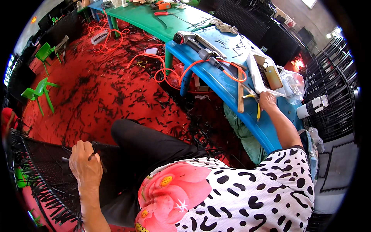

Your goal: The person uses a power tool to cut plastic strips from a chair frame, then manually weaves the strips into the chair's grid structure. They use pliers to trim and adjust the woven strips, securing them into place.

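My left hand (85, 162) is closed in a fist above a black woven panel (50, 164), with a thin black strip (92, 156) showing between its fingers. Loose strip ends fringe the panel's curved edge. Stretched out to the right, my right hand (267, 101) is at the blue table (266, 125), against the near end of a white plastic basket (275, 92). Pliers with yellow handles (258, 111) lie right beside its fingers. Those fingertips are partly hidden, so whether they grip anything is unclear. A phone (273, 76) rests inside the basket.
A power tool (197, 47) with an orange hose (189, 71) lies on the blue table near a wooden stick (240, 92). Beyond stands a green table (135, 16). Black scraps litter the red floor (96, 96). Green chairs (43, 92) stand at left, black racks (328, 89) at right.
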A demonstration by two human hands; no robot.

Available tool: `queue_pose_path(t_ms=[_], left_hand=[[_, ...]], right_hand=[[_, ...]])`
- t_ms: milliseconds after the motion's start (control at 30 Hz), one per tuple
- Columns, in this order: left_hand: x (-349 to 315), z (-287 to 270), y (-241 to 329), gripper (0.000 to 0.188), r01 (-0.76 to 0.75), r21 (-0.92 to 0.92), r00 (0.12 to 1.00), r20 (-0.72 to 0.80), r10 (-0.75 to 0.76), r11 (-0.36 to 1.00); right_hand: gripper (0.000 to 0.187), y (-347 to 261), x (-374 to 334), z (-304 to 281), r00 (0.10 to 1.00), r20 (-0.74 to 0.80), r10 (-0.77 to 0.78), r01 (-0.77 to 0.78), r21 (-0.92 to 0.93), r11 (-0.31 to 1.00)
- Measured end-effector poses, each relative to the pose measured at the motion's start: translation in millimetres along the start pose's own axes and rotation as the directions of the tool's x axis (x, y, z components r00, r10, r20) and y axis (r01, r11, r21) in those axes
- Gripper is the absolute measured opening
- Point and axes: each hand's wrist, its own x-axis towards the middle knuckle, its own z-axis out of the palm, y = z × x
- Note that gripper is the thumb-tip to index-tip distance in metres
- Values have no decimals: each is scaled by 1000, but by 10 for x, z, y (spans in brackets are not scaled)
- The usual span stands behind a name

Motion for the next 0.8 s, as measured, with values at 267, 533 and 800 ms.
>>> queue_pose_path(t_ms=[267, 533, 800], left_hand=[[34, -23, 11, 13, -4, -3, 1000, -8, 4, 1000], [72, 23, 34, 15, -12, -25, 1000, -5, 12, 1000], [30, -30, -15, 16, 47, 14, 997, 54, -47, 999]], right_hand=[[23, -478, 156, 10, 846, -513, -144, 338, 308, 889], [26, -421, 300, -81, 901, -393, -183, 294, 242, 925], [22, -479, 428, -1066, 965, -127, -228, 186, -276, 943]])
